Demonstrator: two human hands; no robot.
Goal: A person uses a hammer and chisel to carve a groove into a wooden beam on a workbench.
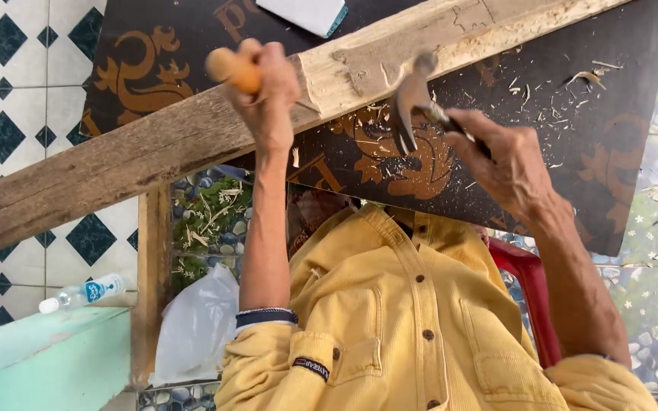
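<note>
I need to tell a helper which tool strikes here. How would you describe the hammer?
Start at the long wooden plank crossing the dark patterned board. Just below its carved, pale section, the right hand holds the hammer: the only metal-headed tool, unlike the orange-handled chisel beside it.

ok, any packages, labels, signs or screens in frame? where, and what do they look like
Plastic bottle: lower left on the tiled floor, lying down, clear with white cap and blue-white label.
Dark printed board: under the wooden plank, brown-black with orange scrollwork and lettering.
White plastic bag: lower left, crumpled.
Sleeve tag: small black strip on yellow shirt.

Yellow corduroy shirt, brown buttons, chest pockets, sleeves rolled.
</note>
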